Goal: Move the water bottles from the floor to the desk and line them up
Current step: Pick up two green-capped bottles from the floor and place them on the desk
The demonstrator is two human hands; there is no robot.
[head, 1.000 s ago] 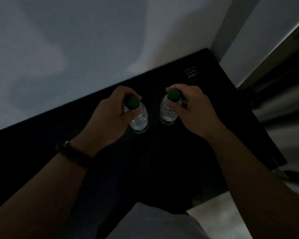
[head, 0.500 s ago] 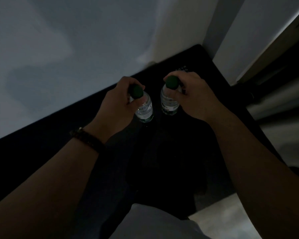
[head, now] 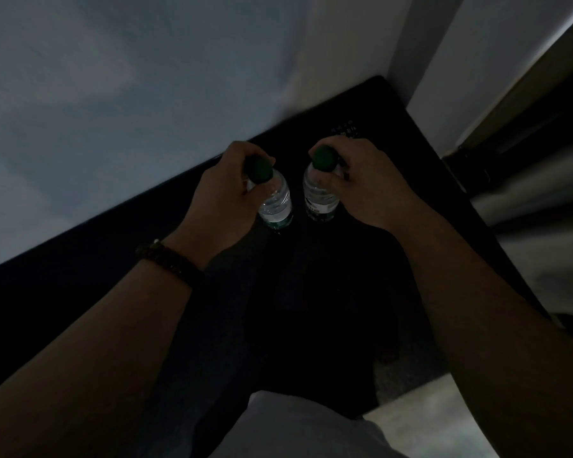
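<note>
Two small clear water bottles with dark green caps stand side by side over the black desk [head: 311, 309], close to the wall. My left hand [head: 222, 196] grips the left bottle [head: 277, 204] around its neck, just under the cap. My right hand [head: 368, 183] grips the right bottle [head: 320, 200] the same way. A narrow gap separates the two bottles. In this dim light I cannot tell whether their bases touch the desk.
A pale wall [head: 146, 110] runs along the desk's far edge. The desk's right end sits by a wall corner [head: 407, 61], with dark furniture [head: 526, 133] beyond. Faint white markings [head: 344, 128] show on the desk behind the bottles. Pale floor [head: 427, 421] lies at bottom right.
Both hands carried the bottles a little farther from me toward the wall, keeping them side by side. The grips are unchanged.
</note>
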